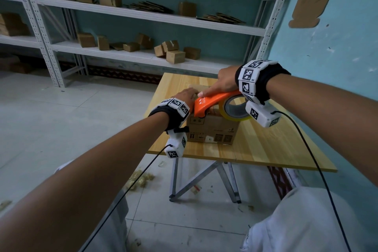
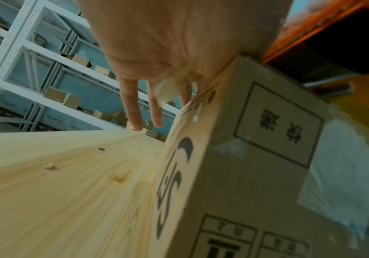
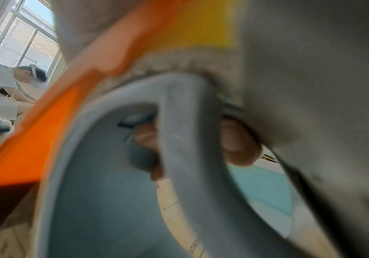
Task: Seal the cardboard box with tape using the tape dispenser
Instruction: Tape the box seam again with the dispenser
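While my right hand [image 1: 226, 83] grips the orange tape dispenser [image 1: 212, 104], fingers curled through its frame and thumb laid flat along the smooth plastic top, my left hand [image 1: 185, 96] rests palm-down on the lid of the cardboard box [image 1: 212, 129] with fingers straight. I see one dispenser, a curved wedge of glossy orange plastic, its nose tipped down onto the near top edge of the box, right beside my left wrist. Behind my grip sits one roll of tape [image 1: 233, 111], a thick ring with a grey core and a yellowish, shiny outer band. From the right wrist view I can make out two of my fingertips [image 3: 238, 150] wrapped round the grey inner hub [image 3: 190, 139], though everything there is blurred.

I count one box under my hands: matte brown corrugated board, squarish, printed with dark framed symbols and characters. The left wrist view shows a strip of clear, slightly cloudy tape [image 2: 342, 176] already stuck down its near face, below the dispenser. Three of my left fingers [image 2: 132, 108] hang straight past the box's far edge there.

The box stands on one pale wooden table [image 1: 266, 145], with visible grain and a few knots, on crossed grey metal legs [image 1: 204, 178]. Beyond my hands, white perforated steel shelving [image 1: 143, 16] carries many small cardboard boxes and flattened sheets, too many to count surely.
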Demonstrator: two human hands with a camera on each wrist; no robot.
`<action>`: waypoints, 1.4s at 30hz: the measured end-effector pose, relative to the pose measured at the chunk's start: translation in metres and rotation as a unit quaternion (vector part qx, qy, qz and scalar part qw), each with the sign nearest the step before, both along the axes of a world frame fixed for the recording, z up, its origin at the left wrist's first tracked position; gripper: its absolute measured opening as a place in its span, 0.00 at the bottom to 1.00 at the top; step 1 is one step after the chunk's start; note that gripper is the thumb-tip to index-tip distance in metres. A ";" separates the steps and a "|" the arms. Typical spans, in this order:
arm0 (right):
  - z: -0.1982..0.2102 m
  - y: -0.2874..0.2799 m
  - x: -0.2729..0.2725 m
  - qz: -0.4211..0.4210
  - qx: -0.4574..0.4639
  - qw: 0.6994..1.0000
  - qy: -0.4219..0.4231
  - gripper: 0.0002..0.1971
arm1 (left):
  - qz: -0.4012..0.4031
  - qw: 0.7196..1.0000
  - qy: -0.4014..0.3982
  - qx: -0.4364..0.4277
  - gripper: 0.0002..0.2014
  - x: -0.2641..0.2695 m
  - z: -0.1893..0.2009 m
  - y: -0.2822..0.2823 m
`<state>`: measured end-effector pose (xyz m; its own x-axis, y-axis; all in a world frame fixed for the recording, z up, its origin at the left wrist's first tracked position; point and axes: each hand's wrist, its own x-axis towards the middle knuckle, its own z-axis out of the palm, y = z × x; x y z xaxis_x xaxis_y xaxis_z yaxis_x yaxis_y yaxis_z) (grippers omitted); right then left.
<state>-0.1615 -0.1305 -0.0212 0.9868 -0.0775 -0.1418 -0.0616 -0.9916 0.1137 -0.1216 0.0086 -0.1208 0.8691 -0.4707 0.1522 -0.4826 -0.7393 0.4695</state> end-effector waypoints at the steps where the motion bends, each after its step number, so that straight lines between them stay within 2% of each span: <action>1: 0.000 -0.001 0.000 -0.002 0.004 1.000 0.001 0.39 | 0.001 1.000 -0.001 0.002 0.18 0.000 0.000 0.000; 20: 0.004 -0.012 -0.004 0.004 0.015 1.000 0.006 0.37 | 0.017 0.998 -0.033 0.041 0.17 0.003 -0.005 -0.003; 42: 0.007 -0.029 -0.018 -0.004 0.022 1.000 0.015 0.34 | 0.029 0.998 -0.017 0.055 0.19 -0.004 -0.001 -0.003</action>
